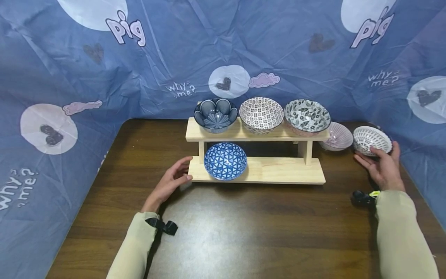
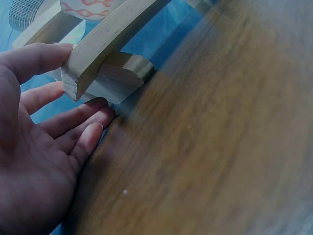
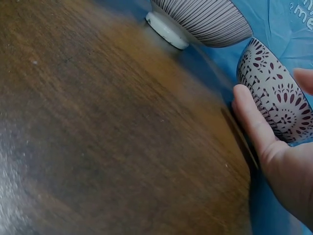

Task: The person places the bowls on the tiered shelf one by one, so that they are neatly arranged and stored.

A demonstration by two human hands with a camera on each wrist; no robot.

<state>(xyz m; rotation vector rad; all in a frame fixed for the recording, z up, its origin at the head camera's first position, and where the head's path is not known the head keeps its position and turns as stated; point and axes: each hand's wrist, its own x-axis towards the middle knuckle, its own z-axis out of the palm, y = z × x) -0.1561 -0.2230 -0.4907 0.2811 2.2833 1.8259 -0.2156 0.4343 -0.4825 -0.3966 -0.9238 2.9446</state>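
At the far right my right hand point(image 1: 385, 170) holds a white bowl with a dark petal pattern point(image 1: 372, 140), fingers along its outside and the thumb at the near rim. The bowl point(image 3: 279, 93) is tilted in the right wrist view, one straight finger lying along its wall. My left hand point(image 1: 170, 180) touches the left end of a two-tier wooden shelf point(image 1: 278, 170) with thumb and index fingertips; its other fingers hang loose beside the board in the left wrist view. A blue triangle-patterned bowl point(image 1: 225, 161) sits on the lower board, right by that hand.
Along the upper board stand a dark blue bowl point(image 1: 216, 115), a lattice-patterned bowl point(image 1: 261, 115) and a leaf-patterned bowl point(image 1: 307, 116). A pinkish striped bowl point(image 1: 336, 136) is on the table between the shelf and the held bowl. Blue printed cloth point(image 1: 167, 50) hangs behind the brown table point(image 1: 278, 228).
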